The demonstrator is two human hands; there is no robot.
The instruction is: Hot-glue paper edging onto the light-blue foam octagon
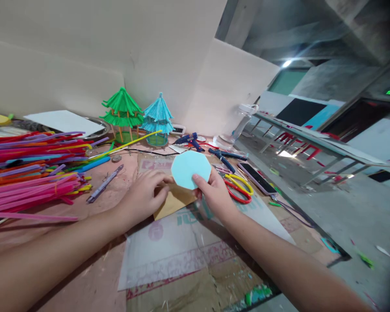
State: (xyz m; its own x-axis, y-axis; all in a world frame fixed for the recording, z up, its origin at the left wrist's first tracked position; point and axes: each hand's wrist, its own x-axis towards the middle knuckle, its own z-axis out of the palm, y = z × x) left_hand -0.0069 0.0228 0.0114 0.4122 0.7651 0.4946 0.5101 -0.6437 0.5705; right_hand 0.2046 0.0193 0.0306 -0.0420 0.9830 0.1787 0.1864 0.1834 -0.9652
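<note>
**Pale blue octagon (188,169) pinched in the right hand (218,195) above the table (100,273)**

The right hand grasps the octagon at its lower right edge, thumb flat on the face and the other fingers behind, a grip that leaves most of the surface uncovered and turned toward the wearer. The left hand (146,195) has its fingers curled and its fingertips at the octagon's left edge, perhaps to steady it; whether they press on it cannot be told. The octagon is raised in front of the chest, likely so that its outline can be seen squarely.

Below the hands lies a tan sheet (172,206), partly hidden, on a printed translucent sheet (149,255) that reaches toward the table's near edge and probably shields the surface.

Just beyond the right hand, toward the table's right edge, lie scissors (247,200) with red and yellow handles, and a phone (257,179) lies along that edge. Pliers (224,157) and a glue gun (190,138) lie farther back, seemingly set there to leave the near part for handwork.

Near the far edge stand a green tiered model (121,117) and a blue tiered model (158,115), upright side by side, perhaps out of the way of the elbows. Bundled fuzzy stems (35,173) fill the left side, their ends pointing inward, which should make single ones easy to draw out. A pen (104,185) lies between them and the left hand.
</note>
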